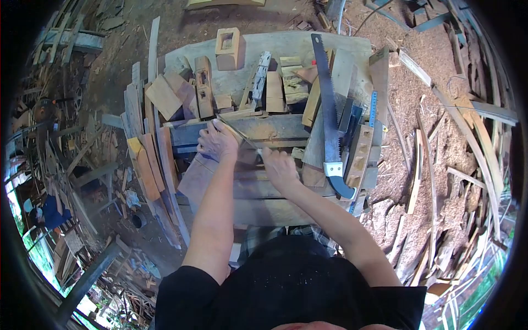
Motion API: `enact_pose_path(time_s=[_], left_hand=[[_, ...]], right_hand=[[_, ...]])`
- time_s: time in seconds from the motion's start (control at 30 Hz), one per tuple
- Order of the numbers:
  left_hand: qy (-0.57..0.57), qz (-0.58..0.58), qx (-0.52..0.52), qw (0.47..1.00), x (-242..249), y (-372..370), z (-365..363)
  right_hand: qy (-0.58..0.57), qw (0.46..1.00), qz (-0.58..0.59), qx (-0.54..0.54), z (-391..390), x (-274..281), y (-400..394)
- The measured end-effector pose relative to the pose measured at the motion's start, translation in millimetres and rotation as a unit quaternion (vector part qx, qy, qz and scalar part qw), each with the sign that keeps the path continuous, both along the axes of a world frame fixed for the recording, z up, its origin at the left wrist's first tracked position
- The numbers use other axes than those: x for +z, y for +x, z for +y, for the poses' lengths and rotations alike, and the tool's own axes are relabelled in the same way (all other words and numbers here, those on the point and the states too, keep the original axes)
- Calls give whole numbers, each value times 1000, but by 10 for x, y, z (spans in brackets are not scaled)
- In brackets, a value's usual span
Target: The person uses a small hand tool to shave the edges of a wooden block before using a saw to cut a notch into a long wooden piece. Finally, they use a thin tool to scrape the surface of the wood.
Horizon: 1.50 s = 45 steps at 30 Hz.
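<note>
In the middle of the workbench, my left hand (219,141) is closed around a small piece of pale wood (233,131), with most of it hidden under the fingers. My right hand (279,168) grips the end of a thin, narrow-bladed hand tool (251,143). Its blade slants up and left along the wood's edge, near my left fingers; whether it is a file or a knife is too small to tell. A flat board (201,179) lies below my left forearm and wrist. Behind both hands runs a dark timber beam (275,127).
A handsaw (329,110) with a dark curved handle lies on the right of the bench. Several wood blocks, a hollowed block (227,48) and a slotted wooden block (203,85) stand at the back. Long strips (159,165) line the left; wood shavings (418,110) cover the ground at right.
</note>
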State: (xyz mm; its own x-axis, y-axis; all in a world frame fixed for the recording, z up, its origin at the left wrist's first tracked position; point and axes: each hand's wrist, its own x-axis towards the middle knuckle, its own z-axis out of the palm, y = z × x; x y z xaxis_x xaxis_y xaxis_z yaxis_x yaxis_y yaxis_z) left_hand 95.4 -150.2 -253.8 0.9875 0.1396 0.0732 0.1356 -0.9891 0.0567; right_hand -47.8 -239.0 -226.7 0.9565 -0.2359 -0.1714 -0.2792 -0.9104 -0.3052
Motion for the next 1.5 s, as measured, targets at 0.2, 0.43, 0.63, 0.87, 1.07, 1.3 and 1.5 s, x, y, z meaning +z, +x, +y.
enact_pose_path(time_s=[0.2, 0.43, 0.63, 0.87, 1.07, 1.3, 1.5], left_hand=[[-5, -5, -10, 1000, 60, -1, -6], [-7, -1, -13, 1000, 59, 4, 4], [-2, 38, 1, 999, 145, 7, -15], [-21, 19, 12, 1000, 107, 13, 8], [-23, 92, 26, 995, 318, -7, -33], [-132, -54, 13, 990, 167, -54, 78], [-154, -57, 25, 986, 226, -45, 97]], right_hand=[[13, 1000, -19, 15, 132, -182, 437], [-61, 997, 16, 38, -39, -155, -127], [-30, 999, -5, 22, 9, -248, -110], [-19, 999, 6, 31, -26, -172, -91], [53, 998, 36, 20, -44, -166, -223], [-9, 996, 49, 70, -43, -451, 172], [-12, 998, -22, 50, -17, -192, 15]])
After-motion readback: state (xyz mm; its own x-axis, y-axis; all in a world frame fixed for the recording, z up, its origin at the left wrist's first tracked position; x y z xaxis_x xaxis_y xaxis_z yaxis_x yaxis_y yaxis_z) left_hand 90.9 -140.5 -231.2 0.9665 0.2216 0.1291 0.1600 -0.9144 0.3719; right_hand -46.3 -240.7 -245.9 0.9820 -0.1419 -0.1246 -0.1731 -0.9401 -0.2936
